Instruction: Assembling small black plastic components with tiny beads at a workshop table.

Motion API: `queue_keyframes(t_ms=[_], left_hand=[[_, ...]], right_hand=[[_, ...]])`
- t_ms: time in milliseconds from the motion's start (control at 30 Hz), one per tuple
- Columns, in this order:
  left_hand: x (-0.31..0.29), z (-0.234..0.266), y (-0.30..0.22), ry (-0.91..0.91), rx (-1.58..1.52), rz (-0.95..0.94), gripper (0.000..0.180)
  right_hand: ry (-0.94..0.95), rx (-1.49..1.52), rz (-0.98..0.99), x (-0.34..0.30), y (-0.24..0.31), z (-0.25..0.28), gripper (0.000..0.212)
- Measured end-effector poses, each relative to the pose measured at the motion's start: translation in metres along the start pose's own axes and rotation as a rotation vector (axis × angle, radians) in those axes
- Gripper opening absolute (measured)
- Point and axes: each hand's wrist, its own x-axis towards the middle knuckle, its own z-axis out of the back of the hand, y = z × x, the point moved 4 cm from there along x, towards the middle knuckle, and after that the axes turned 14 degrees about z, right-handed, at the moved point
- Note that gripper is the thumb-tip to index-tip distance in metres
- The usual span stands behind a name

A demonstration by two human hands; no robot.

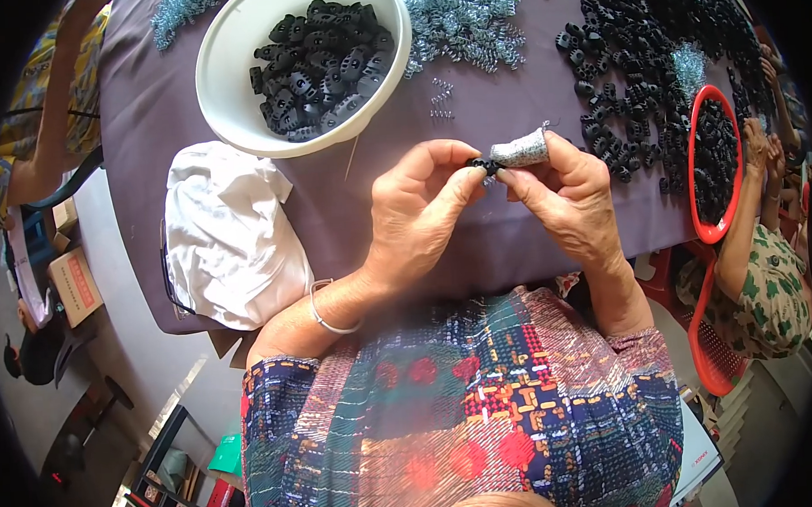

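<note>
Over the near part of the table, my left hand pinches a small black plastic cord lock between thumb and forefinger. My right hand closes on the same piece from the other side, thumb tip against it. A grey cloth wrap covers my right forefinger, with a loose thread at its end. A bit of spring seems to show just under the cord lock, partly hidden by my fingertips. Beyond my hands, a few loose metal springs lie on the purple-grey tablecloth.
A white bowl of black cord lock parts stands at far left of my hands. Behind is a spring heap; more black parts spread rightward, near a red-rimmed basket. White cloth lies left. Other people sit at both sides.
</note>
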Motion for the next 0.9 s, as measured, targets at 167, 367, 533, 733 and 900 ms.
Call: queue_keyframes(t_ms=[167, 367, 533, 733, 900], left_hand=[[0.001, 0.001, 0.001, -0.009, 0.011, -0.034, 0.014], [0.002, 0.003, 0.001, -0.073, 0.083, -0.097, 0.013], [0.006, 0.004, 0.000, -0.082, 0.159, -0.129, 0.012], [0.013, 0.011, 0.003, -0.098, 0.083, -0.074, 0.016], [0.016, 0.011, 0.002, -0.061, -0.042, -0.049, 0.015]], right_hand=[[0.069, -0.130, 0.060, 0.008, 0.003, -0.001, 0.011], [0.112, -0.155, 0.058, 0.014, -0.003, -0.002, 0.009], [0.155, -0.159, 0.085, 0.021, -0.006, -0.004, 0.008], [0.130, -0.250, 0.173, 0.033, -0.015, -0.009, 0.012], [0.196, -0.054, 0.142, 0.036, -0.019, -0.009, 0.010]])
